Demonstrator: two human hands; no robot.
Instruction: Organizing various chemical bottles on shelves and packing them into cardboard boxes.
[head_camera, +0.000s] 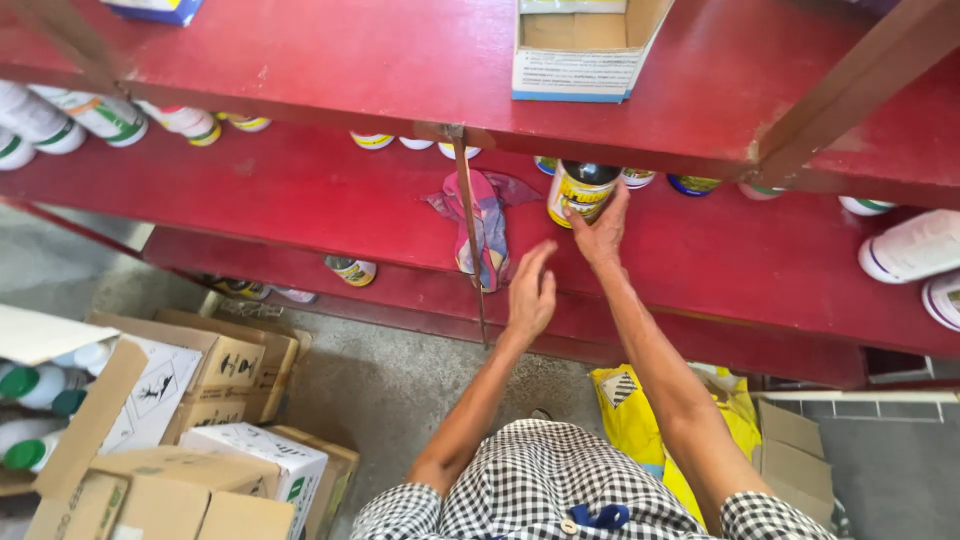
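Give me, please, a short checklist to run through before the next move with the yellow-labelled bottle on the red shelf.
1. Right hand on the dark yellow-labelled bottle: ok, fingers touch its lower side.
2. Full grip around the bottle: not ok, the fingers rest on one side only.
3. Left hand free: ok, open and holding nothing, hovering over the shelf's front edge.
4. Bottle's cap closed: cannot tell, the upper shelf hides its top.
5. Space beside the bottle: ok to its left up to the coloured cloth; other bottles stand close on its right.
6. Thin metal rod clear of the left hand: ok, it stands to that hand's left.
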